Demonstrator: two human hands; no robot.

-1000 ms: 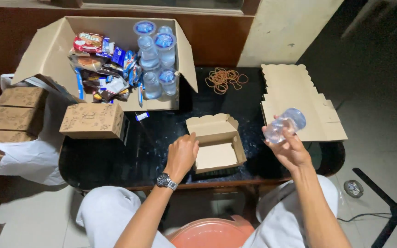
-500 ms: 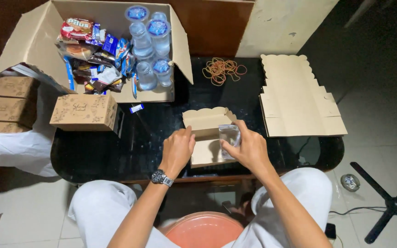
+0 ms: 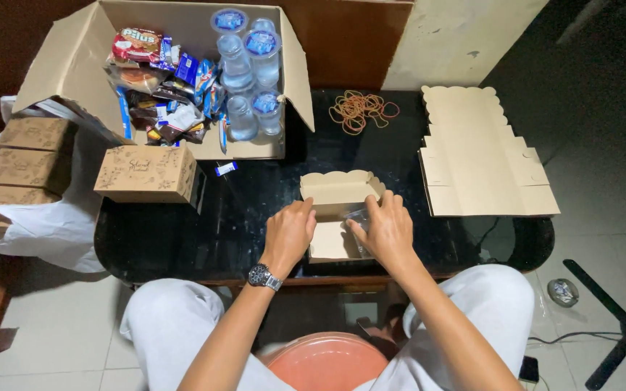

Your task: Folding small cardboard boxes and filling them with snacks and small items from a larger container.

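While held: right hand clamps small clear plastic water cup, centre frame.
Handling: light, crushable; grip its sides.
Left hand: steadying open tan cardboard box.

Hands at open small box, water cup inside

Small kraft cardboard box: open, scalloped lid folded back, upright on the black counter near its front edge. Clear plastic water cup: lying inside the box at its right side, largely hidden.
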